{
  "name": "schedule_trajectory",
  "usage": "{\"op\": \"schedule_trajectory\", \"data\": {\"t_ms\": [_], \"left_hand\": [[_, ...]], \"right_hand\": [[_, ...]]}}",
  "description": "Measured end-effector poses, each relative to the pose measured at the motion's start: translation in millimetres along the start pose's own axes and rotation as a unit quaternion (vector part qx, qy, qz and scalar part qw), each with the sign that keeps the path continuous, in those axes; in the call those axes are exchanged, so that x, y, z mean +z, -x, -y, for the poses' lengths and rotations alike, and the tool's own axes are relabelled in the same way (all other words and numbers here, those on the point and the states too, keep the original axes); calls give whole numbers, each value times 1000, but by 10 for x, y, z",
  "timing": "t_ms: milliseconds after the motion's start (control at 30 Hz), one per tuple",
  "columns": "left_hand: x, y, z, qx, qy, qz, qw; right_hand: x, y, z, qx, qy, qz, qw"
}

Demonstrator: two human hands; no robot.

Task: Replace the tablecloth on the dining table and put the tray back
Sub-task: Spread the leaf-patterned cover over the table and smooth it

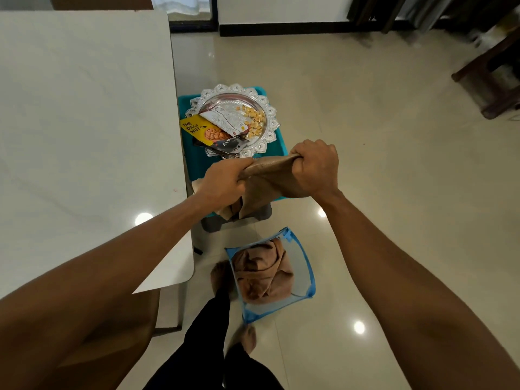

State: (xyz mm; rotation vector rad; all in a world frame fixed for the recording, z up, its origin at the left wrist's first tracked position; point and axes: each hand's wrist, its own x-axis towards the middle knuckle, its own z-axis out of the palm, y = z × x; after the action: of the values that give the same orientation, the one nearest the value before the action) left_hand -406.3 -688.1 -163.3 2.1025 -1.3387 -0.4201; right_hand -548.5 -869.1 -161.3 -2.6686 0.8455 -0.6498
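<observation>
A folded tan tablecloth [263, 184] hangs in the air between my hands, above the near end of a teal stool [197, 161]. My left hand [225, 180] grips its left end and my right hand [316, 167] grips its right end, fingers curled round the bunched fabric. The bare white dining table [84, 136] fills the left side. A round silver tray [264, 108] with a scalloped rim sits on the stool beyond my hands, holding nut packets [206, 130] and loose nuts [254, 118].
A blue-edged mesh basket [305, 274] stands on the tiled floor by my feet, with a crumpled brown cloth [264, 273] inside. A dark wooden chair [492, 71] is at the far right. A wooden chair seat [152, 308] shows under the table's near corner.
</observation>
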Motion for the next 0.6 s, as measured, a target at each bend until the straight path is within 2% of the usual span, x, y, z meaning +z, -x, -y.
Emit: {"op": "schedule_trajectory", "data": {"t_ms": [67,200,333,467,600], "left_hand": [[-43,69,-93,8,-8,14,1000],[-283,89,-343,55,-31,-18,998],[-672,201,-451,56,-23,-18,998],[-1325,297,-508,47,-47,-59,996],[-2232,420,-497,16,-77,-139,987]], "right_hand": [[-98,85,37,-3,-2,-8,1000],[-390,92,129,7,-24,-74,997],[-679,-28,358,-27,-21,-58,998],[-1019,-351,900,-70,-44,-36,996],[-1282,-784,1706,-103,-63,-57,991]]}}
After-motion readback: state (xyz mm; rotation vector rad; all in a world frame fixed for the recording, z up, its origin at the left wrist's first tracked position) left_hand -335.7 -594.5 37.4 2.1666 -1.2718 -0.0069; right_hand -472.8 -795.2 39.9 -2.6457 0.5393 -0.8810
